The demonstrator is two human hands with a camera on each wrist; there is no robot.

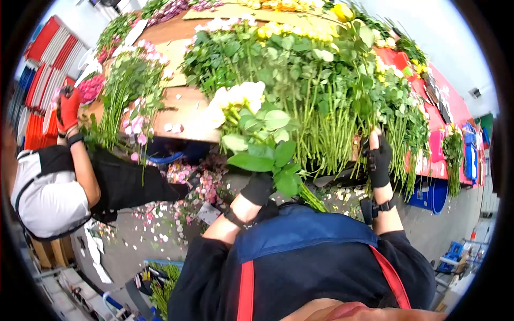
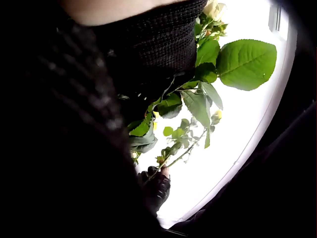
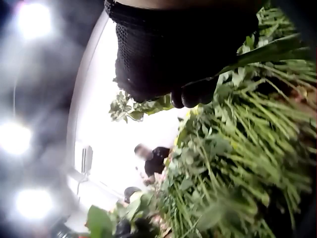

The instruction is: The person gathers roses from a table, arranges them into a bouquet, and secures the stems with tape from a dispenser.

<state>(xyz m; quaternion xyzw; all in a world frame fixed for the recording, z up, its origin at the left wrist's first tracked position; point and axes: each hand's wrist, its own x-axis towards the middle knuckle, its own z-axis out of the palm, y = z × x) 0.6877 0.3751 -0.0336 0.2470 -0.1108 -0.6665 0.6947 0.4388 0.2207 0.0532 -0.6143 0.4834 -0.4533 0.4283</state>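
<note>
My left hand point(image 1: 258, 188), in a black fingerless glove, grips a small bunch of white roses point(image 1: 235, 99) in front of my chest. Broad green leaves cover much of its fingers, and the stems point(image 1: 313, 198) stick out below. Over on the right, my gloved right hand point(image 1: 379, 160) holds a single yellow rose point(image 1: 343, 12) upright by its stem, thumb raised along it. The left wrist view shows this right hand point(image 2: 157, 188) pinching the leafy stem point(image 2: 173, 161). In the right wrist view, the dark glove point(image 3: 183, 54) hides most of the grip.
Rows of cut roses point(image 1: 321, 101) lie on the wooden table point(image 1: 184, 109), stems hanging over its near edge. Another person's red-gloved hand point(image 1: 69, 109) is at the left. A blue bucket point(image 1: 430, 195) stands under the red table point(image 1: 447, 107). Petals point(image 1: 201, 187) litter the floor.
</note>
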